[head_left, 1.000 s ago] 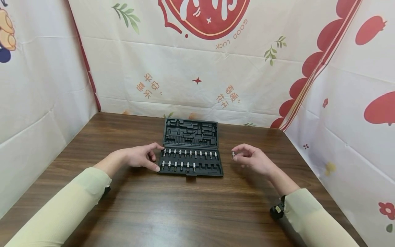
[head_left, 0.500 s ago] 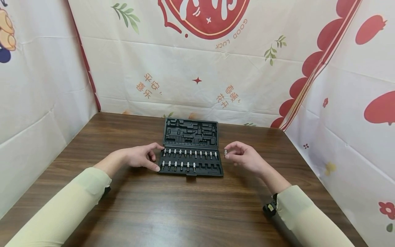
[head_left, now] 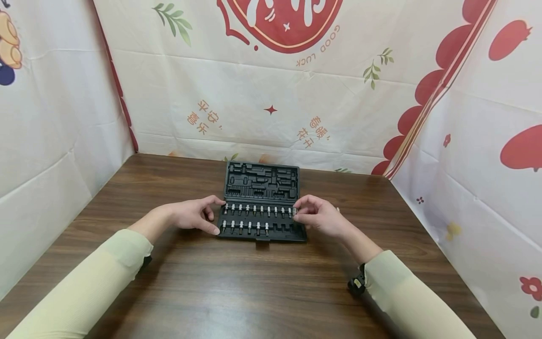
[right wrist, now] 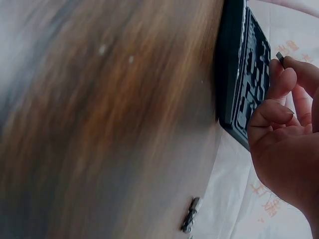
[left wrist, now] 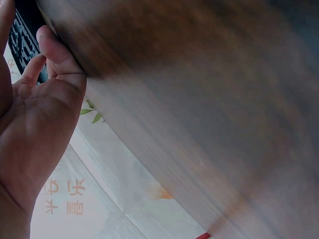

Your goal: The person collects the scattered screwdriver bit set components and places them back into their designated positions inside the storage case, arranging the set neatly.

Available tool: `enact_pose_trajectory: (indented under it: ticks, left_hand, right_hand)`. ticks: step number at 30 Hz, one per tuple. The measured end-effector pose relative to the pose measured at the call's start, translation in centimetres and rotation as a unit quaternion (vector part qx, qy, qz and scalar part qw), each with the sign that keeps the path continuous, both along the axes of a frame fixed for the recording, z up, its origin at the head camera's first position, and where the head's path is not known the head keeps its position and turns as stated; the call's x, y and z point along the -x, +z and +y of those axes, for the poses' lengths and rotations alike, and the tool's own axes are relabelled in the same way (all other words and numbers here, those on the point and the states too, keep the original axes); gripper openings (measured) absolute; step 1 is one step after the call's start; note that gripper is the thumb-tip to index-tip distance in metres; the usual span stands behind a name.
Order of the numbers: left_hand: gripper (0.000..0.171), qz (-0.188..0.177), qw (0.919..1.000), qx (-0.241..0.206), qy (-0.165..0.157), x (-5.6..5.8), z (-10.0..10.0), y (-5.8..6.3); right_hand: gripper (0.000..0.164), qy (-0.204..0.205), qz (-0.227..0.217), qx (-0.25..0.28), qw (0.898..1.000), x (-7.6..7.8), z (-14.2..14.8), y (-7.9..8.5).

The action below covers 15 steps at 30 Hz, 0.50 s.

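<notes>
A black plastic case (head_left: 237, 238) lies open on the table, its moulded lid (head_left: 262, 182) at the back. Two rows of silver bit sockets (head_left: 261, 211) fill its tray, with vacant slots at the right of the front row. My left hand (head_left: 191, 215) touches the tray's left edge, thumb at the front corner and index finger near the hinge. Over the tray's right end, my right hand (head_left: 322, 217) pinches a small bit socket between thumb and fingers; its dark tip (right wrist: 280, 58) shows in the right wrist view. The fingers mostly hide that piece.
Another bit socket (right wrist: 190, 215) lies on the table to the right of the case, mostly hidden behind the right hand in the head view. The brown wooden table (head_left: 254, 287) is bordered by printed cloth walls (head_left: 271, 84) at the back and sides.
My right hand has moved left with the bit socket, from the table right of the case to above the tray's right end. The left hand and case have stayed still.
</notes>
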<state>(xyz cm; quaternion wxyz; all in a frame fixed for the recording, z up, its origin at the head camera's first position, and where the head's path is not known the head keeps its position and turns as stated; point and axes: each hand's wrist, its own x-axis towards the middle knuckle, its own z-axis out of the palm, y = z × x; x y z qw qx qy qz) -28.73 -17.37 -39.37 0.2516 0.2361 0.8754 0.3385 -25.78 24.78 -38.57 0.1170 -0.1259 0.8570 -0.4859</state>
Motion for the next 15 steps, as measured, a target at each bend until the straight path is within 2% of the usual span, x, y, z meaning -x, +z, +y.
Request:
enact_pose_trajectory:
  ticks: [15]
  left_hand:
    - [0.091, -0.004, 1.0000, -0.003, -0.001, 0.0, 0.0, 0.0]
  right_hand:
    - [0.027, 0.034, 0.009, -0.002, 0.999, 0.3, -2.3, -0.6]
